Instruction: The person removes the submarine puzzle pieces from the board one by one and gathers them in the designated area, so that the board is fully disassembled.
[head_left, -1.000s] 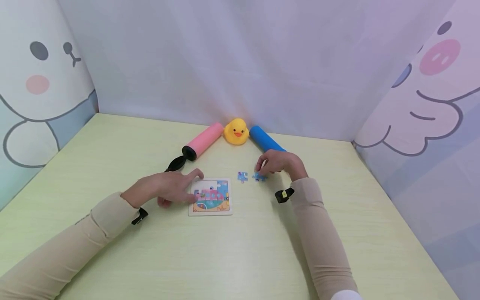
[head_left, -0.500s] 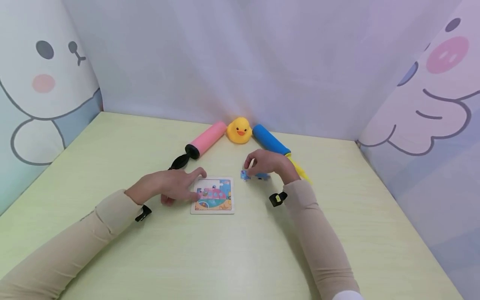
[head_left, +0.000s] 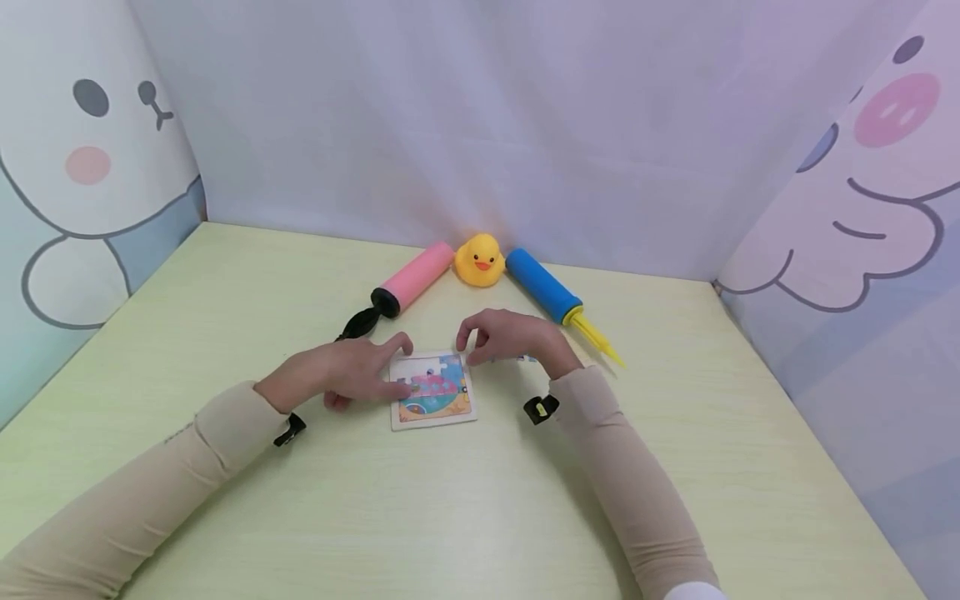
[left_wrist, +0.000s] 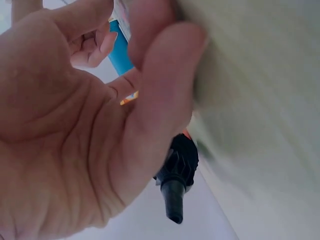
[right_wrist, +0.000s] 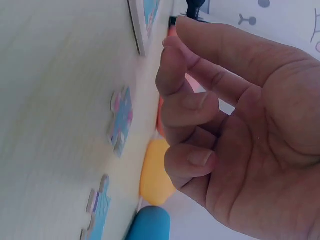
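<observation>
A framed jigsaw puzzle (head_left: 435,408), partly filled with a pink and teal picture, lies on the table. My left hand (head_left: 360,371) rests at its left side, thumb on the picture and index finger by the top edge. Over the upper right corner hovers my right hand (head_left: 506,335); its fingers are loosely bent and nothing shows between them. Two blue puzzle pieces lie below that hand in the right wrist view: a nearer piece (right_wrist: 121,122) and a longer piece (right_wrist: 101,210). From the head, the right hand mostly hides both.
A yellow rubber duck (head_left: 480,262) sits at the back by the curtain. On its left lies a pink balloon pump (head_left: 415,278) with a black nozzle (left_wrist: 176,172). To the right is a blue balloon pump (head_left: 543,285) with a yellow nozzle (head_left: 597,335).
My right hand has moved left, away from above the loose pieces, to the puzzle's corner. The puzzle frame has shifted slightly right and turned a little. My left hand has barely moved.
</observation>
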